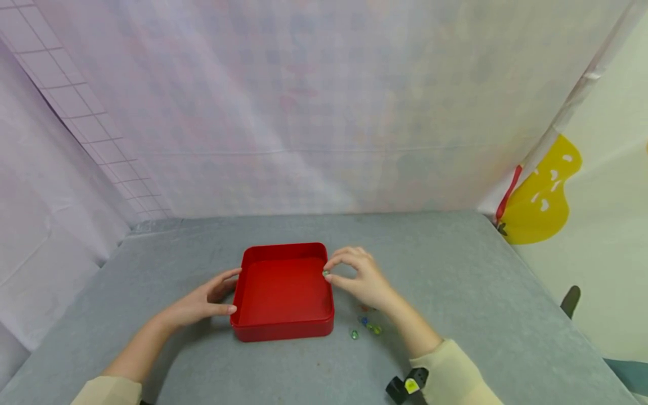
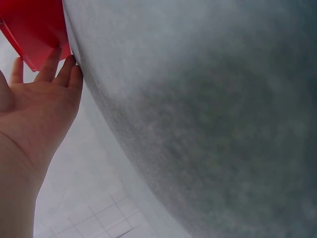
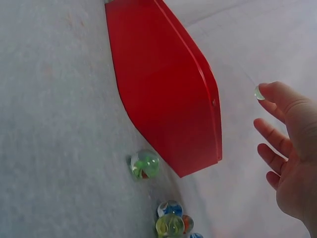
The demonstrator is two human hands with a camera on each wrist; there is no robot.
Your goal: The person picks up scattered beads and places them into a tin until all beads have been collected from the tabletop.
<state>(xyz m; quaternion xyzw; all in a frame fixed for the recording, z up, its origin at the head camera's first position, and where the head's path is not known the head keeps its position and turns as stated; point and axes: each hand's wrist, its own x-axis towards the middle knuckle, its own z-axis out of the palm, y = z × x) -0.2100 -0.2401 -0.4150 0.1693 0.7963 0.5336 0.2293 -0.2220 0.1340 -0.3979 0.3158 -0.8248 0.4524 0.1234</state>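
Note:
A shallow red square tray [image 1: 283,332], bare inside, sits flat on the grey cloth. My left hand [image 1: 205,301] rests against its left side, thumb near the front corner and fingers further back. In the left wrist view those fingers [image 2: 49,69] reach to the red wall, fairly straight. My right hand [image 1: 361,275] pinches a clear greenish marble [image 3: 259,92] between thumb and forefinger, at the tray's right rim. Below that hand a clear marble with green inside [image 3: 145,164] lies on the cloth, close to a cluster with a yellow-green marble [image 3: 170,225] and a blue one [image 3: 170,208].
The grey cloth [image 1: 202,365] spreads over the table. A pale curtain [image 1: 304,112] hangs along the back, with white sheeting at both sides. On the right sheet is a yellow printed shape [image 1: 544,197]. A black wrist camera [image 1: 405,387] sits at the right cuff.

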